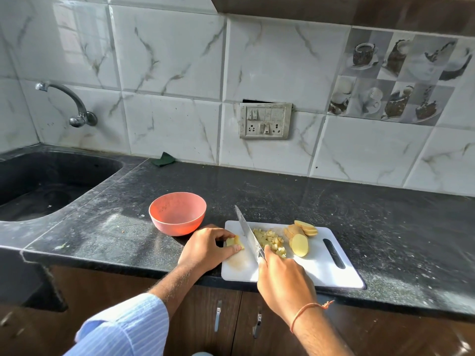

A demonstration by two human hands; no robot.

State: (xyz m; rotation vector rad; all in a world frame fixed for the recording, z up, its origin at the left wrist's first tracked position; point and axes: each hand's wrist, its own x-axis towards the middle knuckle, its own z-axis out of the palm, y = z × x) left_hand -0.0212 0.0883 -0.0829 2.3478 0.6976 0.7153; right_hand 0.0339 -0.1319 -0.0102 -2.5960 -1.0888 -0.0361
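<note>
A white cutting board (323,268) lies at the front edge of the black counter. My left hand (205,249) pinches a stack of potato strips (235,242) at the board's left end. My right hand (285,281) grips the handle of a kitchen knife (246,231); the blade points away from me, just right of the strips. Right of the blade lies a heap of diced potato (271,240). Further right are a potato half (299,244) and several potato slices (305,227).
An empty orange bowl (177,213) stands on the counter (385,217) left of the board. A black sink (43,183) with a wall tap (77,109) is at far left. A green scrub pad (163,159) and a switch panel (265,120) are by the tiled wall.
</note>
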